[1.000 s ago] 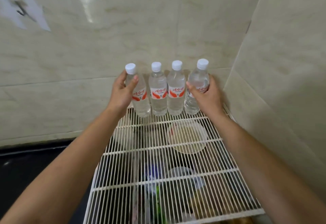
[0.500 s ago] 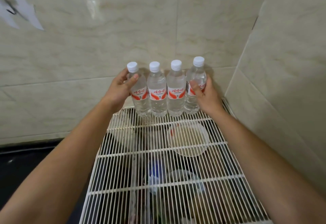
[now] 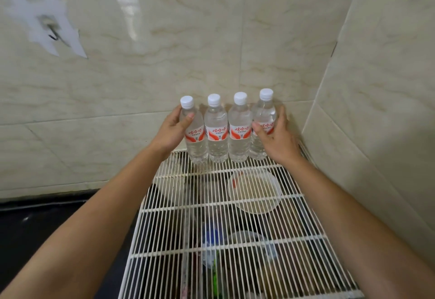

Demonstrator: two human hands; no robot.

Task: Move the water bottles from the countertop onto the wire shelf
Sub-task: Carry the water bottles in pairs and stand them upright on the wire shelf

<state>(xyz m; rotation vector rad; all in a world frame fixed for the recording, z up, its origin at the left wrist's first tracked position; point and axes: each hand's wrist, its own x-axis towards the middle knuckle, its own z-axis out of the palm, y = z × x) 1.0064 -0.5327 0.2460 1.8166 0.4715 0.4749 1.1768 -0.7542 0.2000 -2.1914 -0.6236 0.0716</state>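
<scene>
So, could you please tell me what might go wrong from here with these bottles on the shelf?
The bottles stand on thin wires of the wire shelf, so a base might settle unevenly and tip on release. The left hand grips the leftmost bottle and the right hand the rightmost bottle; in so tight a row, a careless withdrawal could topple a neighbour.

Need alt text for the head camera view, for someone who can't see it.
Four upright water bottles stand in a row at the back of a white wire shelf, in a tiled wall corner. The left hand grips the leftmost bottle, the right hand the rightmost bottle.
</scene>
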